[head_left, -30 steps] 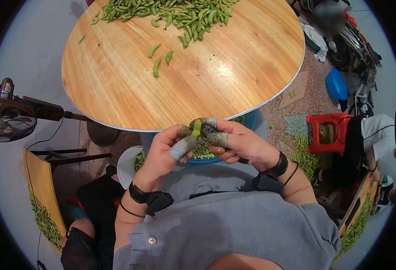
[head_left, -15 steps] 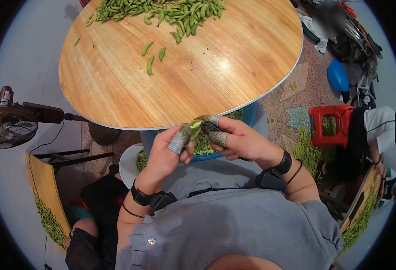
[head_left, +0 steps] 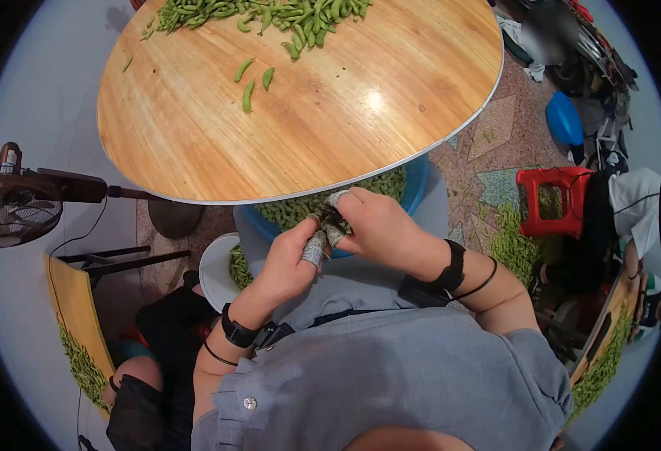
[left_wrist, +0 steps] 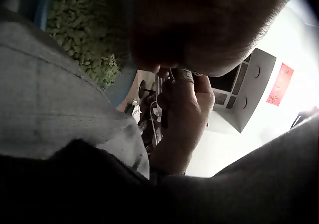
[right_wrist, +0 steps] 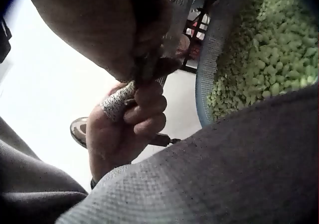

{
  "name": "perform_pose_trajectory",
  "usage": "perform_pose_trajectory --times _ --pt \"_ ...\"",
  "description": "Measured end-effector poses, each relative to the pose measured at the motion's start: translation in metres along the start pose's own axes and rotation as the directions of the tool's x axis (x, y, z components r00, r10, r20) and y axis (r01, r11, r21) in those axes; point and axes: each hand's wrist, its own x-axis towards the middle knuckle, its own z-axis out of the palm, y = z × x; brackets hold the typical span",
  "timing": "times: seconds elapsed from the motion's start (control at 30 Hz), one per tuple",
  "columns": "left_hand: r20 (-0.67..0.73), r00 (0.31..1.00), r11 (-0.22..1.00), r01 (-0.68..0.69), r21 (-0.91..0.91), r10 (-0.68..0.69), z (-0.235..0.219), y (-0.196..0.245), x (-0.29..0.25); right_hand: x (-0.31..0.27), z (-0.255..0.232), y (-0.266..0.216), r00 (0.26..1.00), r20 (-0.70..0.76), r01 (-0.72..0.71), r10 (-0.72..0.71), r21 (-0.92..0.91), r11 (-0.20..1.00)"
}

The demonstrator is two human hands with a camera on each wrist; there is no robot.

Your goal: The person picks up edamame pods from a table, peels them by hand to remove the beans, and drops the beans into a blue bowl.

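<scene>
Both hands meet at the near edge of the wooden table (head_left: pixel 270 161), above the blue basin (head_left: pixel 422 180) of green beans (head_left: pixel 387 186). The left hand (head_left: pixel 285 267) has curled fingers and a wrapped thumb, pinching at a pod that the fingers almost wholly hide. Against its fingertips, the right hand (head_left: pixel 383 229) pinches at the same spot with wrapped fingers. The right wrist view shows the left hand (right_wrist: pixel 117 134) curled, its wrapped thumb touching the shadowed right hand (right_wrist: pixel 99 27). Shelled beans (right_wrist: pixel 274 59) fill the basin beside them.
Green pods (head_left: pixel 308 19) lie heaped at the table's far side, with several loose ones nearer. A white bucket (head_left: pixel 214 274) stands left of the basin, a fan (head_left: pixel 18 203) farther left. On the right are a red stool (head_left: pixel 529 203), scattered pods and another person.
The split green pod seen between the fingertips is now hidden. The hands have tilted and the right hand has turned its back upward. More of the basin shows as the view shifted.
</scene>
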Motion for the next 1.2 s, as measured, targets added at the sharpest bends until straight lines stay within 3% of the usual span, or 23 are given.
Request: perform_pose_trajectory --times 0.1,0.17,0.2,0.33,0.4,0.43,0.5,0.6,0.67,0.7,0.73,0.77,0.8,0.83,0.9,0.93,1.0,1.03,1.07,1.1,1.13,1.17,1.2 --pt "-0.055 0.992 0.99 0.107 -0.094 -0.112 -0.001 -0.008 -0.01 0.002 0.006 0.002 0.996 0.085 -0.026 0.024 0.029 0.999" --pt "-0.077 0.996 0.999 0.046 -0.003 -0.047 0.0 -0.013 -0.014 0.002 0.011 0.001 0.99 0.139 -0.043 0.035 0.06 0.997" --pt "-0.087 0.996 0.996 -0.018 0.093 0.026 0.0 -0.015 -0.015 0.002 0.015 0.0 0.988 0.147 -0.041 0.039 0.006 0.999" --pt "-0.097 0.995 0.999 0.0 0.036 0.004 0.003 -0.028 -0.018 0.0 0.025 0.006 0.991 0.096 -0.081 0.091 -0.107 0.991" --pt "-0.148 0.974 0.981 0.154 -0.121 -0.171 0.002 -0.03 -0.02 0.0 0.024 0.016 0.977 0.134 -0.138 0.168 -0.206 0.969" --pt "-0.148 0.974 0.98 0.157 -0.123 -0.174 -0.001 -0.034 -0.02 -0.002 0.023 0.02 0.956 0.165 -0.185 0.243 -0.303 0.935" --pt "-0.265 0.957 0.991 0.13 0.03 -0.117 -0.005 -0.046 -0.018 -0.006 0.017 0.014 0.954 0.138 -0.204 0.265 -0.349 0.915" --pt "-0.302 0.951 0.987 0.102 0.121 -0.061 -0.001 -0.05 -0.014 -0.005 0.009 0.001 0.975 0.066 -0.183 0.211 -0.3 0.936" --pt "-0.282 0.959 0.984 0.075 0.16 -0.027 0.002 -0.042 -0.011 0.0 0.011 -0.004 0.998 -0.032 0.061 -0.06 0.007 0.998" --pt "-0.255 0.967 0.999 0.031 0.016 -0.026 0.004 -0.032 -0.01 0.001 0.013 -0.001 0.997 -0.036 0.066 -0.066 0.002 0.998" --pt "-0.229 0.973 0.992 -0.011 -0.128 -0.019 0.003 -0.024 -0.009 0.001 0.016 0.003 0.996 0.059 -0.082 0.072 0.186 0.979" --pt "-0.237 0.972 0.992 -0.02 -0.125 -0.01 0.0 -0.018 -0.009 0.001 0.018 0.004 0.967 0.178 -0.237 0.184 0.346 0.908" --pt "-0.131 0.987 0.936 0.044 -0.348 -0.095 -0.003 -0.013 -0.01 0.002 0.012 -0.006 0.834 0.407 -0.551 0.372 0.616 0.562" --pt "0.009 0.987 0.828 0.138 -0.544 -0.159 -0.003 -0.011 -0.013 0.003 0.011 -0.005 0.835 0.408 -0.55 0.368 0.616 0.565" --pt "0.023 0.989 0.761 0.126 -0.636 -0.144 -0.002 -0.018 -0.011 0.002 0.007 -0.001 0.773 0.537 -0.631 0.337 0.709 0.316" --pt "0.013 0.991 0.719 0.103 -0.687 -0.13 -0.002 -0.02 -0.01 0.002 0.01 0.001 0.774 0.536 -0.629 0.337 0.707 0.322" --pt "-0.002 0.994 0.673 0.072 -0.736 -0.109 -0.006 -0.027 -0.009 0.001 0.019 0.005 0.87 0.35 -0.486 0.346 0.721 0.494" --pt "-0.073 0.986 0.793 0.074 -0.605 -0.148 -0.011 -0.033 -0.012 0.001 0.019 0.007 0.873 0.349 -0.483 0.342 0.718 0.501" --pt "-0.15 0.973 0.886 0.089 -0.455 -0.175 -0.017 -0.04 -0.017 0.001 0.018 0.009 0.971 0.124 -0.239 0.206 0.406 0.882" --pt "-0.154 0.973 0.887 0.083 -0.455 -0.171 -0.024 -0.049 -0.025 0.002 0.017 0.011 0.999 -0.015 0.036 -0.037 -0.053 0.998" --pt "-0.309 0.945 0.99 0.068 -0.122 -0.103 -0.034 -0.061 -0.036 0.006 0.008 0.003 0.998 0.055 -0.026 0.026 0.004 1.0" --pt "-0.428 0.904 0.971 0.093 0.222 0.012 -0.044 -0.069 -0.048 0.014 0.0 -0.004 0.998 0.055 -0.022 0.022 -0.001 1.0" --pt "-0.473 0.88 0.921 0.155 0.357 0.035 -0.054 -0.073 -0.061 0.025 -0.008 -0.009 0.998 0.057 -0.008 0.006 0.042 0.999"
